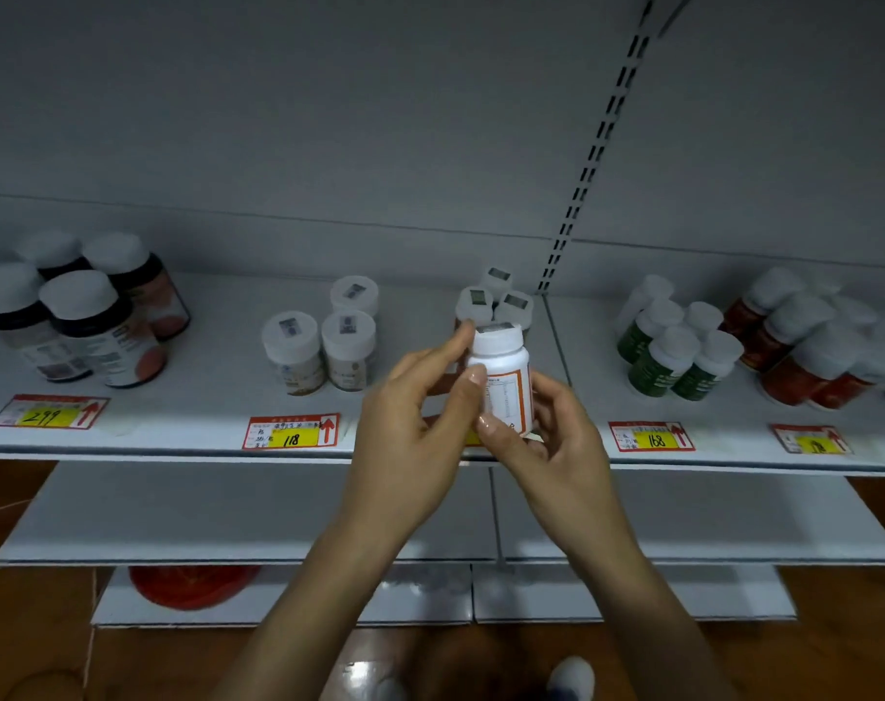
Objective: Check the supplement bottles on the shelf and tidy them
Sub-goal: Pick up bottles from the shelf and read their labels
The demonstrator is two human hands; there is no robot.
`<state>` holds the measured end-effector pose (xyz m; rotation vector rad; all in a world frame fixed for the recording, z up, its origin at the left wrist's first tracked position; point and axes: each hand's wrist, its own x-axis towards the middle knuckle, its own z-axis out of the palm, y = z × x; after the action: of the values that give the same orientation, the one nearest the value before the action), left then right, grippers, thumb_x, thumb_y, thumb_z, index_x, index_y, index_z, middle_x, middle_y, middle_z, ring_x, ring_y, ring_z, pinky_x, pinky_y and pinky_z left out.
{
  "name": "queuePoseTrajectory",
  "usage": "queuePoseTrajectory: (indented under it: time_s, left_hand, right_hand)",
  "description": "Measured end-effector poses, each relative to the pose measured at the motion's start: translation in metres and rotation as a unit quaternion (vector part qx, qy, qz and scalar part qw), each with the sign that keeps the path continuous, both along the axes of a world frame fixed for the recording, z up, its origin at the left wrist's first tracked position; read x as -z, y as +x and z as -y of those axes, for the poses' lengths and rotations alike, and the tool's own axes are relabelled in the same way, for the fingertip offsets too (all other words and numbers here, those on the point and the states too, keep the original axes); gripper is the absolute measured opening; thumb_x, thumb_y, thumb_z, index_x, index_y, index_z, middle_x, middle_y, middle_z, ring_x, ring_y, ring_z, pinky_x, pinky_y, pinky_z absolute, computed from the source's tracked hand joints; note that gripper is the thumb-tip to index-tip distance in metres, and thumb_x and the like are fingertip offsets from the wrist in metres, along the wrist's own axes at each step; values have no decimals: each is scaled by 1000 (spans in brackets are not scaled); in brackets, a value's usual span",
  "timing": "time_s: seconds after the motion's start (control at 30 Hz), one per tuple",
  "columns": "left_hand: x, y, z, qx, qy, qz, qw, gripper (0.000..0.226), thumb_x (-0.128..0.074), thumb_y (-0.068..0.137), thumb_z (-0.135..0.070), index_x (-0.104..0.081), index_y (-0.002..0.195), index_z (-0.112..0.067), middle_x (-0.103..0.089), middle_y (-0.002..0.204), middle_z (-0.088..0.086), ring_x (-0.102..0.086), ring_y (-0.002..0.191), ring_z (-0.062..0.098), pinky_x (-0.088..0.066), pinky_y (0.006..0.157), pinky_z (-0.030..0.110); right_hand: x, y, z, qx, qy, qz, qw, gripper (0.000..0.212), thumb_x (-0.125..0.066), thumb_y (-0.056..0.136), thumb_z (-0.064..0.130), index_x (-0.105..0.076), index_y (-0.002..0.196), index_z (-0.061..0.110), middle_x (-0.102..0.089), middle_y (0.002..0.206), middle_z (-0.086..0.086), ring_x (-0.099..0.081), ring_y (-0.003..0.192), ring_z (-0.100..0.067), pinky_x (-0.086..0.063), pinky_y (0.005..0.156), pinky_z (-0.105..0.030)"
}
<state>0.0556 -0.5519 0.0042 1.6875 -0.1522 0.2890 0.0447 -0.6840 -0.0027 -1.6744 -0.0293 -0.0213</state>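
Left hand [410,422] and right hand [564,440] both gripping white orange-labelled bottle [501,376] — print unreadable, price tags [291,431] 299, 118, 168

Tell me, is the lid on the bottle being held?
On: the white cap sits atop the bottle, held upright by the left hand and right hand.

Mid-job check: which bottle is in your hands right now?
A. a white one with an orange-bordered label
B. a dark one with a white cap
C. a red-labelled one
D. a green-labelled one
A: the left hand and right hand both hold the white bottle with an orange-bordered label in front of the shelf, while the green-labelled bottles, dark bottles and red-labelled bottles stand on it.
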Motion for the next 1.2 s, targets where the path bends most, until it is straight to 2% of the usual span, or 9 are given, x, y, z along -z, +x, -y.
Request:
queuePoseTrajectory:
  time_s: [0.07,0.17,0.27,0.4,0.53,0.67,0.8,1.0,1.2]
  left_hand:
    - [3,6,5,16,0,-13,1000,33,-53,91,-31,-60,123,-35,-65,105,-13,-63,103,3,-54,87,31]
    - [5,12,15,40,47,0,998,27,-56,95,-23,-61,117,-37,-63,107,-16,-59,101,-6,-47,80,9]
    - [17,19,22,49,60,-28,997,28,-58,94,-17,-61,117,-33,-62,110,-18,-57,102,-10,-45,76,5]
    - [43,41,26,-17,146,-31,989,41,-65,90,-22,-54,129,-23,-50,122,-11,-52,106,-3,-47,85,14]
    - [61,66,29,-54,207,-33,976,55,-70,85,-22,-48,135,-16,-50,126,-2,-51,118,19,-48,93,33]
    - [74,80,33,-69,258,19,963,52,-58,86,-37,-52,134,-17,-55,133,7,-56,116,26,-51,90,39]
    - [81,86,35,-104,307,60,944,47,-50,85,-42,-58,125,-18,-61,125,5,-63,103,27,-56,74,37]
    - [83,91,40,-110,330,56,936,39,-54,88,-38,-43,124,-29,-62,120,4,-64,92,26,-52,65,34]
    - [80,95,37,-100,318,37,942,34,-60,93,-30,-55,124,-16,-63,114,7,-62,94,27,-46,70,30]
  right_hand:
    - [10,11,9,-3,-29,-11,1000,49,-75,77,31,-50,119,33,-68,108,9,-66,98,-4,-56,81,-26]
    - [25,28,24,5,-65,-25,998,40,-76,79,30,-54,112,31,-68,101,7,-66,94,-7,-56,82,-32]
    - [39,47,41,24,-154,-13,988,48,-77,73,40,-58,116,30,-63,112,3,-61,100,-9,-51,84,-29]
    - [50,81,55,33,-185,-33,982,37,-77,78,22,-57,109,22,-65,107,0,-61,97,-14,-46,80,-25]
    - [58,107,59,46,-214,-57,974,45,-77,79,31,-50,114,25,-60,106,8,-59,98,-13,-44,73,-19]
    - [67,116,58,41,-258,-61,963,50,-73,82,37,-48,122,21,-66,114,-1,-63,100,-21,-49,80,-31]
    - [72,121,58,22,-290,-54,955,48,-67,86,41,-45,125,24,-65,116,-2,-63,102,-25,-51,85,-40]
    - [76,119,59,22,-311,-21,950,48,-68,87,34,-46,129,23,-65,121,0,-63,106,-23,-46,84,-29]
    - [68,117,58,8,-302,-46,952,54,-71,86,32,-46,132,19,-63,125,-1,-60,112,-22,-40,82,-23]
